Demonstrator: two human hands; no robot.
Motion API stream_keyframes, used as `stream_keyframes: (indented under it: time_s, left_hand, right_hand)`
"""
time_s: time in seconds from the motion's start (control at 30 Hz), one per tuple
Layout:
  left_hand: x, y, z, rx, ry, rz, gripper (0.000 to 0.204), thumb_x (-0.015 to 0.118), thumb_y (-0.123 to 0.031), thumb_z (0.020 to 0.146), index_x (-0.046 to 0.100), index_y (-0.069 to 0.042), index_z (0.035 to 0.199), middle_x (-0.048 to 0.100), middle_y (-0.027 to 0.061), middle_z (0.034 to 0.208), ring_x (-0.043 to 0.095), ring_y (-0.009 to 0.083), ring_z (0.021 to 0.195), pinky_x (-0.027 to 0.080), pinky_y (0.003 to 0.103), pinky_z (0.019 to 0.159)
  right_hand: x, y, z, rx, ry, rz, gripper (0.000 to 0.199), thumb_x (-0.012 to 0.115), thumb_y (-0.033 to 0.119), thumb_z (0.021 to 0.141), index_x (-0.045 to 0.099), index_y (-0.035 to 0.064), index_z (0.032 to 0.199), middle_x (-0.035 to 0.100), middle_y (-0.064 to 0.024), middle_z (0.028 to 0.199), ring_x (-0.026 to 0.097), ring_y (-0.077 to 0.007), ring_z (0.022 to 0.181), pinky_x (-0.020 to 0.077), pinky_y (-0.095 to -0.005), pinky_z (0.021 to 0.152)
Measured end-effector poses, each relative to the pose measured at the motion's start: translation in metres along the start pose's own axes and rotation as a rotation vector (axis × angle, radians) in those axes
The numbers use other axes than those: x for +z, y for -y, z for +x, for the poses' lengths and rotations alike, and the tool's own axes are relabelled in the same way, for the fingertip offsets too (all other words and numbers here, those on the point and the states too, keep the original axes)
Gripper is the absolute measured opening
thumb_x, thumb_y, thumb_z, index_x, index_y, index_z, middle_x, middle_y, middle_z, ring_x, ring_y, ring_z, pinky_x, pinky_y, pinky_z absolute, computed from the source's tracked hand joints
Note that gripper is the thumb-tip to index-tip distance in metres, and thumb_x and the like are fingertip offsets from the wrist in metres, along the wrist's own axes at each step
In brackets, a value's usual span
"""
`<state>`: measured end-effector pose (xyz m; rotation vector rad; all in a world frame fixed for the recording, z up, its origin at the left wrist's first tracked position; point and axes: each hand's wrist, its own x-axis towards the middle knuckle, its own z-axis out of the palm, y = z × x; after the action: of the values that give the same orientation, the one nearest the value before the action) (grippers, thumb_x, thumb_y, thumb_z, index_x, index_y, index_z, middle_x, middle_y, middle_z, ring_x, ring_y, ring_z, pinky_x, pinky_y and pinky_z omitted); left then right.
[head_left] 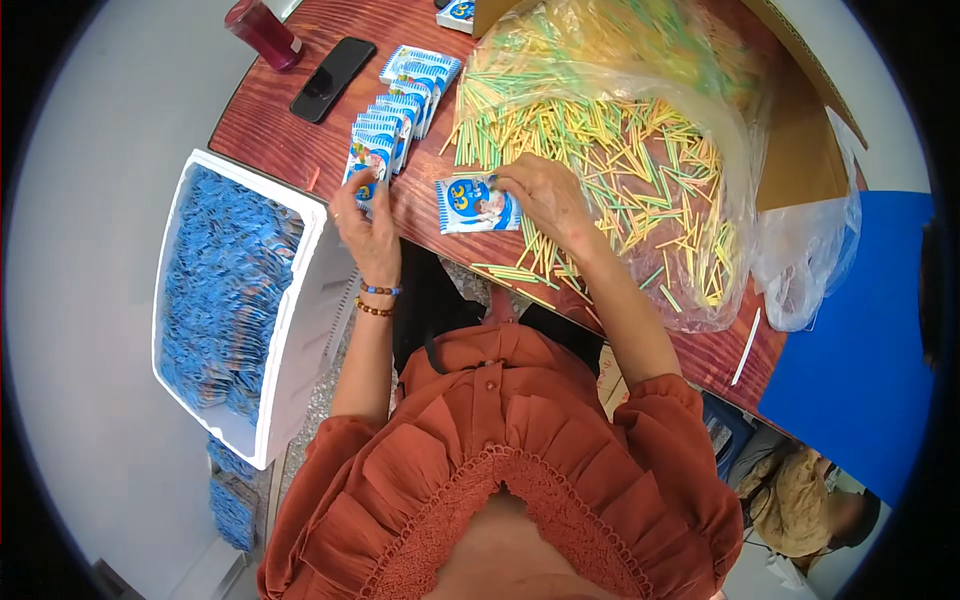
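A blue and white packet (pixel 462 205) lies flat at the table's near edge. My right hand (pixel 548 200) has its fingertips closed at the packet's upper right corner, beside the loose sticks. To the left, overlapping packets (pixel 405 105) form two slanting rows. My left hand (pixel 368 232), with two beaded bracelets at the wrist, pinches the nearest packet (pixel 368 188) of the left row between thumb and fingers. Thin yellow and green sticks (pixel 640 185), like short straws, spill from a large clear plastic bag (pixel 740 260) and reach the table edge by my right forearm.
A white foam box (pixel 312 235) full of blue packets stands left of the table. A black phone (pixel 333 80) and a red jar (pixel 264 36) sit at the far left. Cardboard (pixel 800 150) and a blue panel (pixel 850 340) are on the right. Another person (pixel 795 505) is at lower right.
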<state>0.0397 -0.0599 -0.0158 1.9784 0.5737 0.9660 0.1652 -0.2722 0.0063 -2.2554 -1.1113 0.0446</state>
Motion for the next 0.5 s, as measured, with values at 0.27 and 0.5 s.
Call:
stream_keyframes:
  time_s: [0.27,0.5]
  left_hand:
    - [0.038,-0.047,-0.003,-0.180,0.301,-0.565,0.021,0.063,-0.007,0.090,0.058,0.000,0.109,0.057,0.0060,0.103,0.059,0.0101,0.086,0.050,0.022,0.071]
    - [0.062,-0.066,-0.005,-0.499,0.578,-0.857,0.012,0.065,-0.007,0.089,0.064,-0.001,0.100,0.067,0.0013,0.086,0.061,0.0048,0.073,0.049,0.020,0.063]
  right_hand:
    - [-0.015,-0.009,0.000,-0.078,-0.264,0.012,0.013,0.063,0.018,0.086,0.068,0.0065,0.089,0.065,-0.0068,0.080,0.063,-0.0231,0.076,0.0489,-0.0342,0.066]
    - [-0.044,0.004,-0.015,0.432,-0.040,1.071,0.012,0.065,0.014,0.089,0.062,0.0061,0.082,0.053,0.0051,0.061,0.041,0.0001,0.048,0.0293,-0.0177,0.043]
